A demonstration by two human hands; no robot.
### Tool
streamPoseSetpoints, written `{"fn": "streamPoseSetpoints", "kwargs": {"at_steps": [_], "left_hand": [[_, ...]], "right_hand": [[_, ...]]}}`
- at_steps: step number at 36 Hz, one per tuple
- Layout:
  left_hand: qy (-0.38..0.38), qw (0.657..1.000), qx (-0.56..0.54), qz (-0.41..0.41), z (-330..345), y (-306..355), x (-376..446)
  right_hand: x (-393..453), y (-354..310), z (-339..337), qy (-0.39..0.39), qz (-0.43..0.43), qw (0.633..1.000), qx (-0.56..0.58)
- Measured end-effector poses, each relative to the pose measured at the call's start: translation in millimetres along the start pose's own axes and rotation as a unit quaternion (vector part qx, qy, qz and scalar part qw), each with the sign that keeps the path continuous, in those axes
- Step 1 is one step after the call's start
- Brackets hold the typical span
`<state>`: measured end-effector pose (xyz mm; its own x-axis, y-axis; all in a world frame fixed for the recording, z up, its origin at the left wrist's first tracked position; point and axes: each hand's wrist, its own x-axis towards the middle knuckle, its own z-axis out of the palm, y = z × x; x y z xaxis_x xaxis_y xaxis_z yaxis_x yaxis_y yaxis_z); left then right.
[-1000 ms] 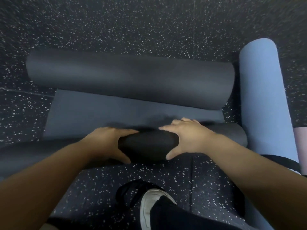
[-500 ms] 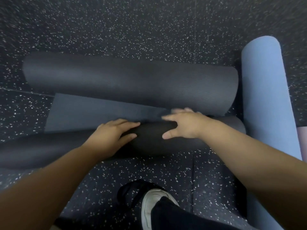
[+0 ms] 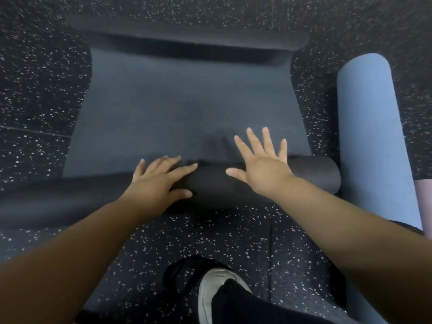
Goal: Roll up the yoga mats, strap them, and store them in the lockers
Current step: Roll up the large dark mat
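Note:
A dark grey yoga mat [image 3: 187, 108] lies on the speckled floor, with a rolled part [image 3: 210, 185] at its near end and a second roll [image 3: 187, 36] at its far end. Between the two rolls a wide flat stretch is spread out. My left hand [image 3: 159, 183] rests flat on the near roll with fingers straight. My right hand [image 3: 261, 164] hovers over or touches the near roll, fingers spread wide and straight. The image is blurred by motion.
A rolled light-blue mat [image 3: 374, 136] lies at the right, running away from me, with a pale pink mat [image 3: 424, 202] at its far side. My white shoe [image 3: 215, 293] and dark trouser leg are at the bottom. The floor is black speckled rubber [image 3: 35, 90].
The far roll has moved well away from the near roll, so much more flat mat shows. My right hand has opened with fingers spread; the left lies flatter on the near roll.

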<state>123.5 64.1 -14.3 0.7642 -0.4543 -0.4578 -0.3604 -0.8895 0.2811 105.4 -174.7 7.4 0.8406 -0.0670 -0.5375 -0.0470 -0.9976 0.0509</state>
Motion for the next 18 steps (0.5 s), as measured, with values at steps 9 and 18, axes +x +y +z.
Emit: {"fn": "streamPoseSetpoints", "kwargs": {"at_steps": [9, 18], "left_hand": [[0.038, 0.996, -0.040, -0.071, -8, 4, 12], [0.074, 0.994, -0.008, -0.082, -15, 11, 22]], "right_hand": [[-7, -6, 12, 0.044, -0.077, 0.996, 0.015], [-26, -13, 38, 0.102, -0.135, 0.986, 0.008]]}}
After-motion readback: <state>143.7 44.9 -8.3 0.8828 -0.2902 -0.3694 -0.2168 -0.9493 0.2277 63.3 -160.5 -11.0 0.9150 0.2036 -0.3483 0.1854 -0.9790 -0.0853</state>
